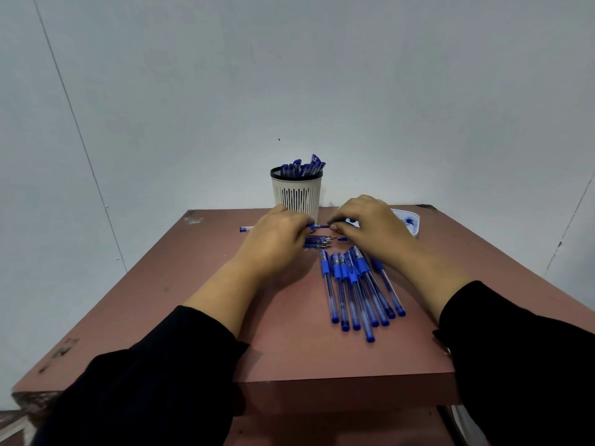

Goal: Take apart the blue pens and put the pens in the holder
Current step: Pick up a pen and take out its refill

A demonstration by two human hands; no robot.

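My left hand and my right hand hold one blue pen between them, level above the table; its far end sticks out left of my left hand. My left fingers curl round the barrel, and my right thumb and fingers pinch the tip end. A white slotted holder with a black rim stands at the table's back, with several blue pens upright in it. Several whole blue pens lie in a row under my right forearm. Thin blue refills lie below the held pen.
A white tray holding small blue parts sits at the back right, partly behind my right hand. The reddish-brown table has worn corners, and its front edge lies near my sleeves. A pale wall rises behind.
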